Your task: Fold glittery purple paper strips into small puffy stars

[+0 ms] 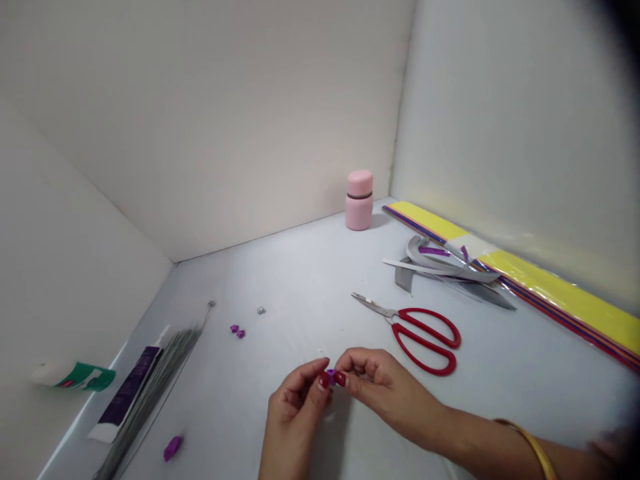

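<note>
Left to right, we counted one larger purple piece [173,449] at the lower left, two small purple pieces [235,329] and one silver piece [261,310] left of centre, one pink flask [359,207] above centre and one pair of scissors [391,313] right of centre. At lower centre, the left hand [296,405] and right hand [386,385], fingertips nearly closed, held one purple item [331,376], small, bright, partly hidden.
</note>
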{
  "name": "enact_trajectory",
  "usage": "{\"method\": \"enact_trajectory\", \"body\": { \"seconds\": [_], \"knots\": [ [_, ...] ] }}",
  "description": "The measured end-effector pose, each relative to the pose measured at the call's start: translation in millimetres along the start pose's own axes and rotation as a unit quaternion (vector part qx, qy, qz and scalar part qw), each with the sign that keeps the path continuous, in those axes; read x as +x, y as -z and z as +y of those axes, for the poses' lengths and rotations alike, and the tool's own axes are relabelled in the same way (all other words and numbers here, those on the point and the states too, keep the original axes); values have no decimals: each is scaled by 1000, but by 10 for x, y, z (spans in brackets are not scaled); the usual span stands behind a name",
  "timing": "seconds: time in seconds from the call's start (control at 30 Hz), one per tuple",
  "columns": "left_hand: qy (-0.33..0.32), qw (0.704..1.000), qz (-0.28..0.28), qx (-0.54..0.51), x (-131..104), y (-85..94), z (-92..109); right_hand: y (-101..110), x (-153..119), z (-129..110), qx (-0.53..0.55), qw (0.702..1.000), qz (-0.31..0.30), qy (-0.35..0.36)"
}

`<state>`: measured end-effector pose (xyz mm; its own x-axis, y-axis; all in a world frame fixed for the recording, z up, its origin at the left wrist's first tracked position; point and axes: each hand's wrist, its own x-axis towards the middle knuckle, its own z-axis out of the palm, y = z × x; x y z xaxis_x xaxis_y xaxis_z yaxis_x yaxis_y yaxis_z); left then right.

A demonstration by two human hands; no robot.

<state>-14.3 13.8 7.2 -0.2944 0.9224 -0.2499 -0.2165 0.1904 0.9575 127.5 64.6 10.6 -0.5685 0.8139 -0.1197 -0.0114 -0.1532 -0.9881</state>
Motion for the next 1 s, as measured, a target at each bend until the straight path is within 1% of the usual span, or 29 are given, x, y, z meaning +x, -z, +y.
{"method": "enact_trajectory", "body": {
  "seconds": [0.07, 0.1, 0.23, 0.3, 0.37, 0.4, 0.47, 0.53, 0.6, 0.67, 0.7, 0.77, 0.83, 0.9, 1.0],
  "knots": [
    [-26, 999, -8, 23, -8, -16, 10, -7, -1, 11, 8, 1000, -1, -10],
    [-28, 999, -1, 24, -11, -21, 11, -14, -2, 17, 15, 1000, -5, -21],
    [6, 999, 47, 2, -12, -25, -1, -43, -7, 33, 20, 997, -9, -68],
    [8, 999, 41, 8, -14, -21, -16, -51, -10, 34, 15, 996, 0, -86],
    [-19, 998, 41, 34, -22, -19, -40, -55, -12, 31, 19, 994, 7, -105],
    [-49, 996, 47, 56, -29, -19, -55, -56, -13, 28, 24, 993, 10, -114],
    [-140, 982, 62, 110, -46, -20, -92, -60, -11, 20, 41, 991, 17, -123],
    [-243, 953, 64, 171, -61, -16, -130, -66, -8, 9, 63, 990, 18, -123],
    [-325, 918, 55, 221, -67, -7, -164, -71, -6, -1, 84, 989, 18, -119],
    [-377, 889, 46, 254, -64, 7, -189, -72, -7, -9, 103, 988, 21, -117],
    [-391, 881, 41, 264, -60, 13, -198, -72, -9, -14, 112, 987, 23, -116],
    [-394, 878, 32, 268, -52, 20, -211, -71, -12, -25, 130, 985, 26, -113],
    [-375, 890, 23, 258, -45, 18, -218, -71, -15, -39, 138, 984, 29, -107],
    [-330, 918, 24, 217, -41, 8, -220, -74, -19, -49, 140, 984, 31, -102],
    [-218, 967, 40, 127, -38, -12, -208, -78, -23, -46, 143, 985, 29, -93]
  ]
}}
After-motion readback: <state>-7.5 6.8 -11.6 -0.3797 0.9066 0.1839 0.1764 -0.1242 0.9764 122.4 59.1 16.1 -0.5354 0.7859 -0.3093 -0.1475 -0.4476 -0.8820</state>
